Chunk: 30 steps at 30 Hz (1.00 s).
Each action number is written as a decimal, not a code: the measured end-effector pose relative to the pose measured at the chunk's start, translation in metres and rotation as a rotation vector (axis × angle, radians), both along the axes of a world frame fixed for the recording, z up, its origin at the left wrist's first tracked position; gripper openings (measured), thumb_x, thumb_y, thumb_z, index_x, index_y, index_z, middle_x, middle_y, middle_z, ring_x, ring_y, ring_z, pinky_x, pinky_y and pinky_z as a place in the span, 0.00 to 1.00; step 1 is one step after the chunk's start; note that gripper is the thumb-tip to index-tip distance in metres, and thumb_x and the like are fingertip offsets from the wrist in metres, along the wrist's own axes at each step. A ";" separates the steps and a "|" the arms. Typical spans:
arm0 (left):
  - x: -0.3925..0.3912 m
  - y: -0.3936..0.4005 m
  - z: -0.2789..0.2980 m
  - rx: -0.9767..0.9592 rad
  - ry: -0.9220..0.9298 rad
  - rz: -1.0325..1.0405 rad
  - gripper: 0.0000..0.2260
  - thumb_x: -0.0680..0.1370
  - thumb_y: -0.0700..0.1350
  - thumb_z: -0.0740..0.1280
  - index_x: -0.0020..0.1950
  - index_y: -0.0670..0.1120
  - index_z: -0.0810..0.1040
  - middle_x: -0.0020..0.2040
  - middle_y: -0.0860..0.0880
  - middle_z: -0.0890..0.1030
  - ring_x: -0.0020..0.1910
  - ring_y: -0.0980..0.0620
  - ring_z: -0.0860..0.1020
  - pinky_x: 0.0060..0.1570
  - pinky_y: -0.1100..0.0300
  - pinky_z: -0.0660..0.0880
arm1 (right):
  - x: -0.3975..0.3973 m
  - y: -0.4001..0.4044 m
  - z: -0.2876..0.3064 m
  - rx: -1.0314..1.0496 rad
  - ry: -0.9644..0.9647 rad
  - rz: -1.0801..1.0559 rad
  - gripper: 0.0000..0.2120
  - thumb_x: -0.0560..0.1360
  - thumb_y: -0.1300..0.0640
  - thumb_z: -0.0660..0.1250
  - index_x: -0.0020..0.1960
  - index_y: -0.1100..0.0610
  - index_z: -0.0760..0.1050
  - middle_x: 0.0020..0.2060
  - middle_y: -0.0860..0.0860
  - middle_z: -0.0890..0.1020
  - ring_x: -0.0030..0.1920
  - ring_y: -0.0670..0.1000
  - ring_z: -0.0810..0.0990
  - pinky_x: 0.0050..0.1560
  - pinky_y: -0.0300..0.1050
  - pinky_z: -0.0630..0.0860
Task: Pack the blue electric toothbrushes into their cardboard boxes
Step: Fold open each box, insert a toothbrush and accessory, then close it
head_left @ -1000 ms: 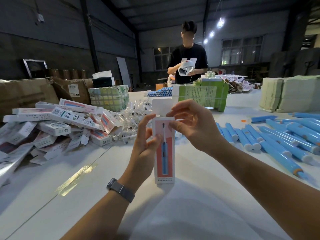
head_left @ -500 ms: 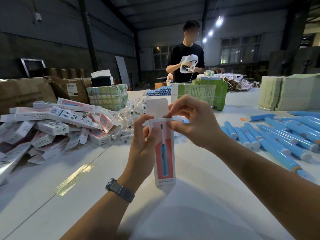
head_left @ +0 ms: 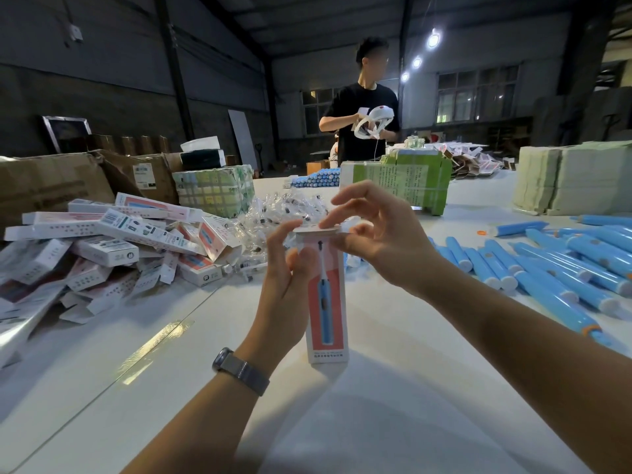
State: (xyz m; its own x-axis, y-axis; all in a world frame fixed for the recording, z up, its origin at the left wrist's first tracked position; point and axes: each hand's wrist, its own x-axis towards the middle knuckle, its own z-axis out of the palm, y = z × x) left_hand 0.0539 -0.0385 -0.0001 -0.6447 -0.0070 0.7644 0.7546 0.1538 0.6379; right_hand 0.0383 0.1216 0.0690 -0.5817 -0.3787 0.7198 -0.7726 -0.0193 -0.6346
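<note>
A tall white and red toothbrush box (head_left: 327, 302) stands upright on the white table (head_left: 393, 388), its lower end on the surface. My left hand (head_left: 285, 289) grips the box from its left side, thumb across the front. My right hand (head_left: 372, 234) is over the top; its index finger presses the white top flap (head_left: 316, 229) down flat, and the thumb pinches the flap's right edge. Several loose blue toothbrush handles (head_left: 547, 275) lie in rows on the right of the table. What is inside the box is hidden.
A heap of several boxes (head_left: 113, 241) lies on the left, with clear packets of brush heads (head_left: 273, 213) behind it. Green bundles (head_left: 400, 179), cardboard cartons (head_left: 51, 183) and stacked flat sheets (head_left: 574, 179) stand further back. A person in a black shirt (head_left: 362, 114) stands across the table.
The top flap stood upright before; it is now folded down flat over the box's opening under my right index finger. My left hand has kept its grip on the box.
</note>
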 end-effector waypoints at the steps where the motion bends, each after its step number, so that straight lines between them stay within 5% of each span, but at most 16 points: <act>1: 0.000 0.000 0.000 -0.005 0.003 0.010 0.10 0.83 0.48 0.54 0.64 0.53 0.62 0.42 0.55 0.81 0.39 0.55 0.80 0.40 0.57 0.81 | 0.001 0.000 0.001 -0.006 -0.001 -0.002 0.20 0.70 0.73 0.71 0.50 0.51 0.73 0.43 0.47 0.83 0.50 0.49 0.83 0.42 0.49 0.74; 5: 0.001 0.002 -0.002 -0.028 0.015 0.087 0.10 0.83 0.50 0.54 0.64 0.55 0.63 0.41 0.53 0.79 0.37 0.53 0.80 0.37 0.58 0.80 | 0.007 -0.004 0.004 0.006 0.043 -0.031 0.13 0.70 0.63 0.75 0.47 0.51 0.74 0.40 0.43 0.81 0.46 0.45 0.82 0.43 0.44 0.75; 10: 0.005 0.005 -0.001 -0.035 0.025 0.090 0.10 0.83 0.49 0.53 0.65 0.56 0.64 0.43 0.52 0.78 0.40 0.48 0.80 0.39 0.53 0.81 | 0.008 -0.007 0.005 -0.014 0.032 -0.055 0.13 0.71 0.67 0.74 0.46 0.52 0.74 0.39 0.48 0.80 0.43 0.46 0.81 0.42 0.40 0.76; 17: 0.007 0.006 0.000 0.052 -0.011 0.011 0.10 0.82 0.48 0.57 0.63 0.56 0.66 0.45 0.56 0.81 0.41 0.55 0.81 0.40 0.59 0.80 | 0.007 -0.006 0.003 0.087 0.076 -0.094 0.16 0.73 0.67 0.73 0.49 0.46 0.75 0.43 0.43 0.80 0.48 0.43 0.80 0.46 0.37 0.76; 25: 0.011 0.006 0.003 0.047 0.062 0.089 0.04 0.83 0.49 0.55 0.57 0.52 0.65 0.41 0.58 0.81 0.36 0.58 0.79 0.34 0.64 0.78 | 0.011 -0.007 0.006 0.089 0.080 -0.058 0.16 0.70 0.69 0.74 0.41 0.49 0.75 0.39 0.45 0.80 0.44 0.45 0.80 0.41 0.34 0.74; 30: 0.011 0.008 0.003 0.033 0.068 0.117 0.05 0.83 0.48 0.55 0.58 0.53 0.65 0.44 0.54 0.82 0.37 0.52 0.81 0.36 0.55 0.80 | 0.014 -0.008 0.006 0.159 0.120 -0.080 0.13 0.73 0.67 0.71 0.44 0.49 0.78 0.42 0.46 0.79 0.45 0.45 0.78 0.41 0.37 0.75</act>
